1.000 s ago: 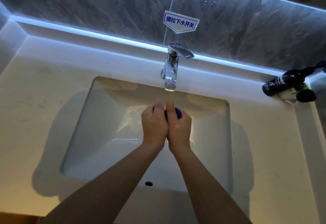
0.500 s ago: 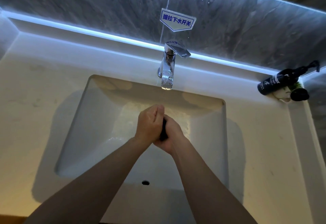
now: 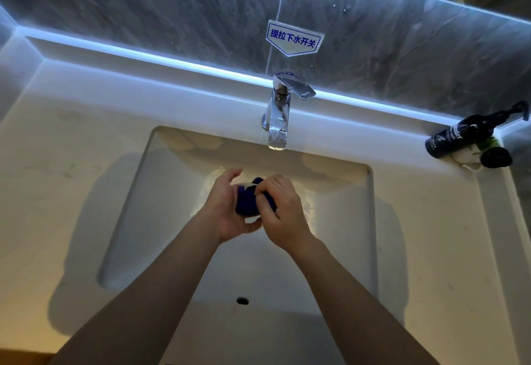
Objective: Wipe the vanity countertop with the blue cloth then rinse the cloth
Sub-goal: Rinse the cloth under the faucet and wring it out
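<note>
Blue cloth (image 3: 250, 201) bunched between both hands over white sink (image 3: 138, 221).

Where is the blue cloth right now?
In the head view the blue cloth is bunched between the left hand and right hand, over the sink basin, just below the faucet.

Tap: polished chrome metal tap (image 3: 278, 111), mirror-glossy.
Basin: smooth white glazed rectangular basin (image 3: 138, 221).
Table: pale stone-look table (image 3: 71, 169), satin.
Cloth: dark blue cloth (image 3: 248, 201), soft, matt.
Bottle: black plastic pump bottle (image 3: 451, 139), matt.
</note>
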